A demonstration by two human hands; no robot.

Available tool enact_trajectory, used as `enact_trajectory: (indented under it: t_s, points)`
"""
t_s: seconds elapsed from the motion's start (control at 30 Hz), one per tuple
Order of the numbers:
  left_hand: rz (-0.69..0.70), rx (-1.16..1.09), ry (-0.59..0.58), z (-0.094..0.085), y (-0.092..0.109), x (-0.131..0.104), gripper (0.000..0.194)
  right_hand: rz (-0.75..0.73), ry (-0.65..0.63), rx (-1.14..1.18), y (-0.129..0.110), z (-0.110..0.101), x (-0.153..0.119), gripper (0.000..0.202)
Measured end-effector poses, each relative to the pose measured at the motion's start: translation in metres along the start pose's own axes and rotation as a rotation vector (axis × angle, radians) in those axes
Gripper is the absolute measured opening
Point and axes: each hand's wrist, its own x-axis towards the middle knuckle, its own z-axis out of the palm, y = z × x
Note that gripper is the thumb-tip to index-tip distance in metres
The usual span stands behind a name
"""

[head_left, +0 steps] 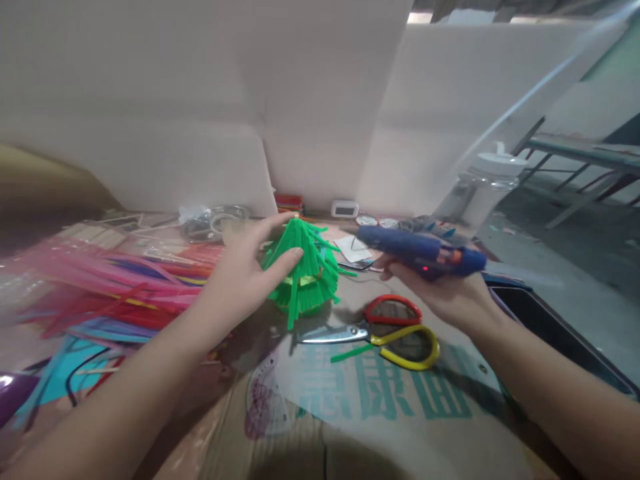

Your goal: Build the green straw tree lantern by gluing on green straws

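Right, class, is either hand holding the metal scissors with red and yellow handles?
No, the scissors lie untouched, while the left hand holds the green fuzzy cone and the right hand the blue plastic glue gun.

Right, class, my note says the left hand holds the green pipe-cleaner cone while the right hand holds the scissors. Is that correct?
Not quite: the head view shows the right hand holding a blue glue gun, not the scissors. The left hand does hold the green pipe-cleaner cone.
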Motion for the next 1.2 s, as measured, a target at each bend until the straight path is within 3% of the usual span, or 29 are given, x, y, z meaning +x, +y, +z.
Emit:
enact_trajectory:
  t_s: [0.1,0.33,0.6,1.2]
  points:
    - [-0.014,0.026,0.024,0.002,0.001,-0.001,0.05,-0.08,-0.009,-0.154,-0.01,0.003,-0.014,0.015]
    - [0.026,0.112,0.059,0.003,0.004,-0.002,0.047,0.024,-0.127,-0.27,-0.014,0.006,-0.018,0.02]
    - [0.022,0.126,0.059,0.002,0.007,-0.002,0.047,0.007,-0.173,-0.319,-0.008,0.01,-0.017,0.028]
    - [-0.01,0.135,0.041,0.001,0.01,-0.003,0.047,0.001,-0.208,-0.442,-0.033,0.002,-0.021,0.026]
